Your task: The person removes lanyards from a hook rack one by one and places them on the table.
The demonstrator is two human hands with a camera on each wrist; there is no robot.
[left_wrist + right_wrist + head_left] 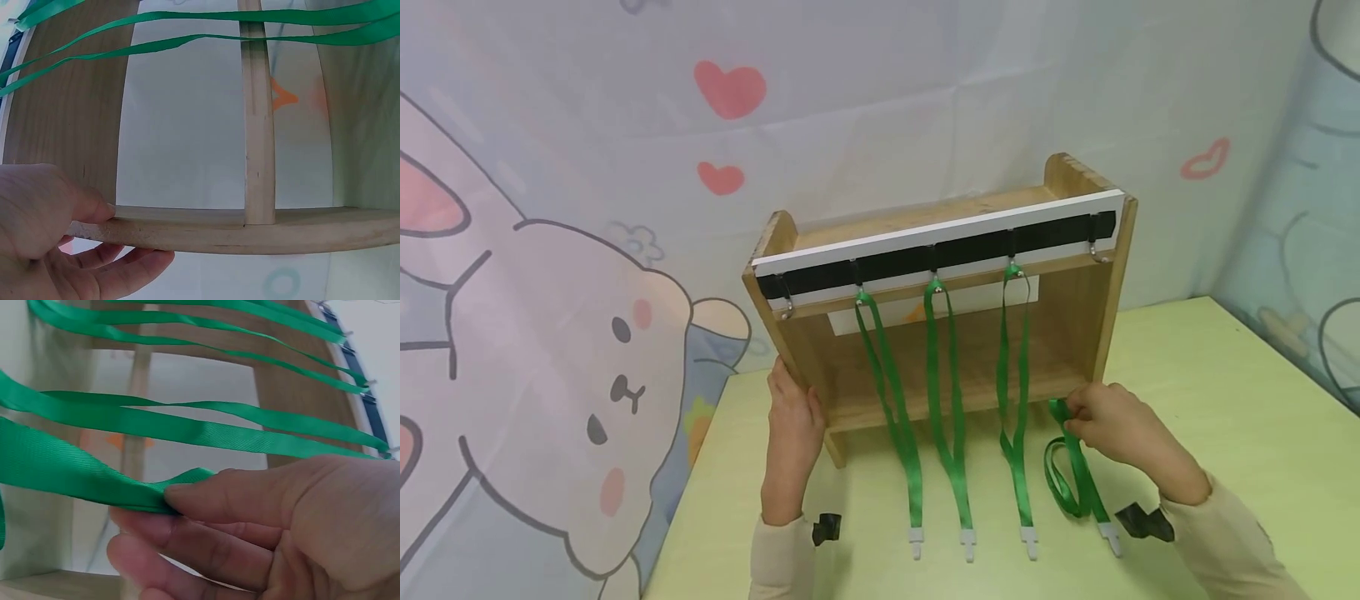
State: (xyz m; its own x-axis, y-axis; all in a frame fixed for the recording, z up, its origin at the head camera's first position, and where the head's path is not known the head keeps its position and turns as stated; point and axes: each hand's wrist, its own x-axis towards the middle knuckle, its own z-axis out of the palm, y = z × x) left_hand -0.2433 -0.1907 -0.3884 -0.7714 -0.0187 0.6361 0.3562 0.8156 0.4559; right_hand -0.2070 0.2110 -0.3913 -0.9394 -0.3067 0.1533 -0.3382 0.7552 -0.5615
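Note:
A wooden shelf unit (917, 223) stands on the table, its front carrying a white strip with a black band (895, 263) and several metal hooks. Three green lanyards hang from the middle hooks: a left one (913, 479), a middle one (959, 479) and a right one (1019, 479). My left hand (793, 421) grips the unit's left side panel (187, 234), thumb on one face and fingers on the other. Between thumb and fingers my right hand (1116, 425) pinches another green lanyard (69, 465), below the right end of the unit. Its strap droops in a loop, with a white clip (1109, 537) at the lower end.
The end hooks, left (787, 310) and right (1096, 252), hold no lanyard. A pale green table (1210, 417) lies under everything. Behind the unit hangs a printed cloth (887, 100) with hearts and a cartoon rabbit. Dark strap ends (1145, 522) stick out near the wrists.

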